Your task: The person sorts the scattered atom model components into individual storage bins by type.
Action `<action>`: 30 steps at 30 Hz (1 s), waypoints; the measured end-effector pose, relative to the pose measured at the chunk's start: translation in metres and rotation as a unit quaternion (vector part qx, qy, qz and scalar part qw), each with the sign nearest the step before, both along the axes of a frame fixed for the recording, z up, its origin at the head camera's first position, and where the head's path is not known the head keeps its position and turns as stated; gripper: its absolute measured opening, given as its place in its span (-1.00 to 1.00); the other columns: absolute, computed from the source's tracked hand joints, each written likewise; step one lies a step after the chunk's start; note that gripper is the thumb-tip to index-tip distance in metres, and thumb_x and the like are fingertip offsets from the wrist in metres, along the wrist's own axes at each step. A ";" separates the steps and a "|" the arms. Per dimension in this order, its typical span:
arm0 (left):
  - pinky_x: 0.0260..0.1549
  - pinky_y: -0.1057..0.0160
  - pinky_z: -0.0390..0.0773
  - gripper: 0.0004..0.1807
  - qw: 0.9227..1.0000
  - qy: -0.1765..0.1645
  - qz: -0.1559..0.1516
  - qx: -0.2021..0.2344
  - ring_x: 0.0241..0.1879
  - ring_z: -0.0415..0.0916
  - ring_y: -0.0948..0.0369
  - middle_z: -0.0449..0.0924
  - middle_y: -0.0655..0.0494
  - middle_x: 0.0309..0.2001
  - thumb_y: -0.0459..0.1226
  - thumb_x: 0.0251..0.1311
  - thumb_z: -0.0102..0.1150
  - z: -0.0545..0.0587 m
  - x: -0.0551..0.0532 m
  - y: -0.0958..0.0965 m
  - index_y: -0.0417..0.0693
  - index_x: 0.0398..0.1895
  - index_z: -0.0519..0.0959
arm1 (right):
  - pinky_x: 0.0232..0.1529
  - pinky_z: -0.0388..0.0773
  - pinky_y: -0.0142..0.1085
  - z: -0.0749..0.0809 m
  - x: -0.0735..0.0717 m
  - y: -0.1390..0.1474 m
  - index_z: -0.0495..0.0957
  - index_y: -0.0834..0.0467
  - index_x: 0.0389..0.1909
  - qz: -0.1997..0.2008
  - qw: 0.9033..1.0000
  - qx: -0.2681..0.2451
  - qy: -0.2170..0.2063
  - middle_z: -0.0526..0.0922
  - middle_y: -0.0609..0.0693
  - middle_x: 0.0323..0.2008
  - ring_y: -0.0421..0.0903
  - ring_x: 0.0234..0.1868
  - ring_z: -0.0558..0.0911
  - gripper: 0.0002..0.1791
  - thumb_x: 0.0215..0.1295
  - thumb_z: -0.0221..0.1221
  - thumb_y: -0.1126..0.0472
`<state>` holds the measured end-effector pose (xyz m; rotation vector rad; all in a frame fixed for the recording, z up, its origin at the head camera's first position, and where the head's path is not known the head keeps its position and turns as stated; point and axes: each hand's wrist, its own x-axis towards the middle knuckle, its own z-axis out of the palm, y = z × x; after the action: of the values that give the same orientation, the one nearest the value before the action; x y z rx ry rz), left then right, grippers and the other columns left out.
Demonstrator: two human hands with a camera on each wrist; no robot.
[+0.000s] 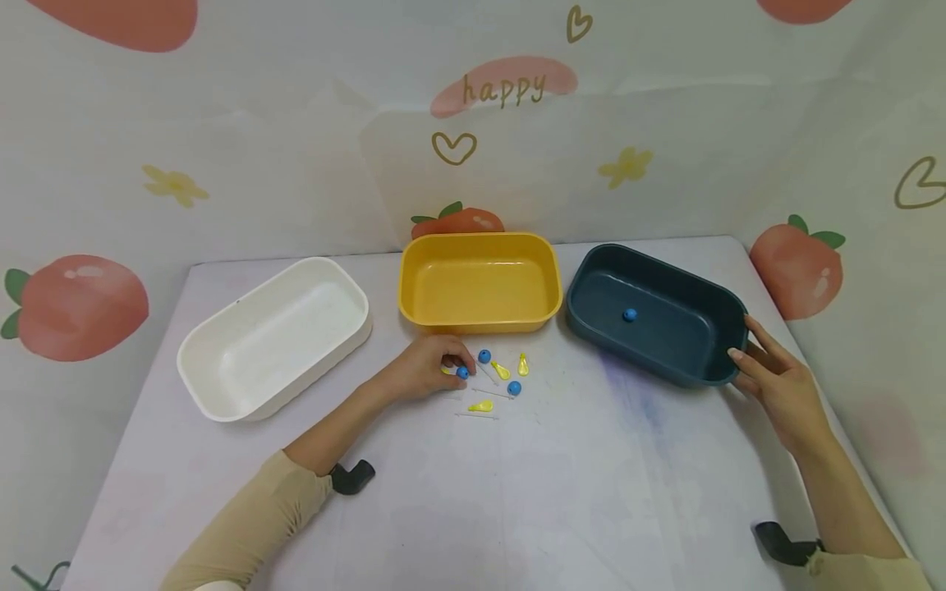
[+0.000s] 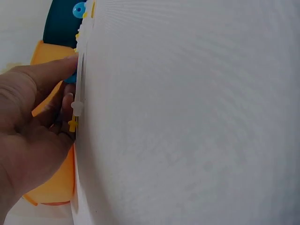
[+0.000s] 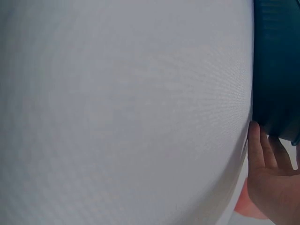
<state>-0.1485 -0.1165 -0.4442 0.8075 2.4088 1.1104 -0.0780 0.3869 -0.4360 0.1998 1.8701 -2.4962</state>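
My left hand [image 1: 429, 367] is low over the table and pinches a blue bead [image 1: 462, 373] between thumb and fingers. In the left wrist view the bead [image 2: 70, 78] is partly hidden by the fingers. Close by lie two more blue beads, one near the yellow bin [image 1: 484, 355] and one farther right [image 1: 514, 387], with several yellow teardrop-shaped pieces [image 1: 481, 405] and thin pale pin-like pieces [image 1: 476, 416]. My right hand [image 1: 787, 394] holds the right end of a dark blue bin [image 1: 650, 283], thumb at the rim and fingers against the outer wall. Another blue bead [image 1: 630, 315] lies inside that bin.
A white bin [image 1: 273, 341] stands at the left, angled. The yellow bin [image 1: 480, 318] stands at the back middle, just beyond my left hand. Behind the table hangs a printed cloth [image 1: 296, 164]. The table's right edge runs near my right hand.
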 end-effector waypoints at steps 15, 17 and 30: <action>-0.24 0.31 0.53 -0.77 0.999 -0.017 0.023 0.034 -0.28 0.48 0.19 0.63 0.27 -0.28 -0.31 0.10 0.45 0.006 0.003 -0.002 -0.03 -0.14 0.72 | -0.15 0.62 -0.45 0.001 0.002 0.001 0.21 0.03 0.51 -0.002 1.000 0.022 -0.004 0.62 -0.20 0.04 -0.27 -0.06 0.70 -0.32 0.43 0.07 0.44; -0.25 0.32 0.53 -0.78 0.999 -0.011 0.026 0.039 -0.28 0.47 0.20 0.63 0.28 -0.29 -0.30 0.11 0.45 0.007 0.004 -0.002 -0.01 -0.15 0.73 | -0.15 0.62 -0.44 0.001 0.002 0.001 0.21 0.04 0.51 0.000 1.000 0.018 0.001 0.63 -0.20 0.03 -0.26 -0.05 0.70 -0.33 0.43 0.06 0.45; -0.12 0.31 0.62 -0.73 0.994 -0.028 0.030 0.097 -0.21 0.58 0.22 0.69 0.14 -0.18 -0.36 0.09 0.43 0.028 0.003 0.007 -0.05 -0.10 0.71 | -0.14 0.62 -0.44 0.001 -0.001 0.001 0.21 0.05 0.51 -0.001 1.000 0.021 0.002 0.62 -0.19 0.05 -0.27 -0.04 0.69 -0.32 0.42 0.07 0.45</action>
<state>-0.1454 -0.1091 -0.4166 0.7568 2.3179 1.3890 -0.0787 0.3880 -0.4353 0.1961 1.9270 -2.4608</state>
